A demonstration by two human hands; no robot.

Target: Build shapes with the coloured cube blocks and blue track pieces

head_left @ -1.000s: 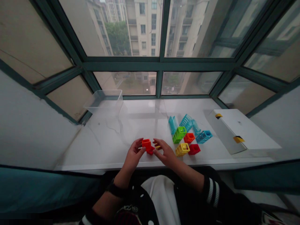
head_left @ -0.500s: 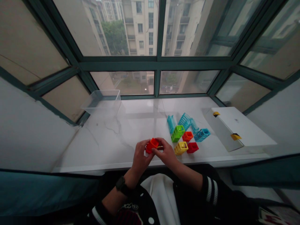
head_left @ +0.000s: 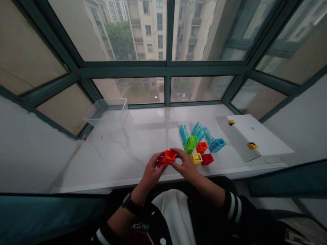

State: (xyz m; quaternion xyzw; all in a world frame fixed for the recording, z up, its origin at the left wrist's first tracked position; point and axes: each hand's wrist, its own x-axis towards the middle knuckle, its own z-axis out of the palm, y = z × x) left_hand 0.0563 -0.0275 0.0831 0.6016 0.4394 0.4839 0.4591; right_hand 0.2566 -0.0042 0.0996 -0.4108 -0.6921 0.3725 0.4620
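Both my hands hold a small cluster of toy blocks just above the near edge of the marble sill. An orange block sits on top, with a red piece showing under it on the left. My left hand grips it from the left, my right hand from the right, fingers curled on it. To the right lie loose blocks: a green one, a yellow one, a red one, an orange one, a blue one and ribbed teal pieces.
A clear plastic tub stands at the back left of the sill. A white flat box with yellow tabs lies at the right. Dark window frames close off the back and sides.
My hands have closed in together on the orange and red blocks and turned them. The view has drifted a little to the right.
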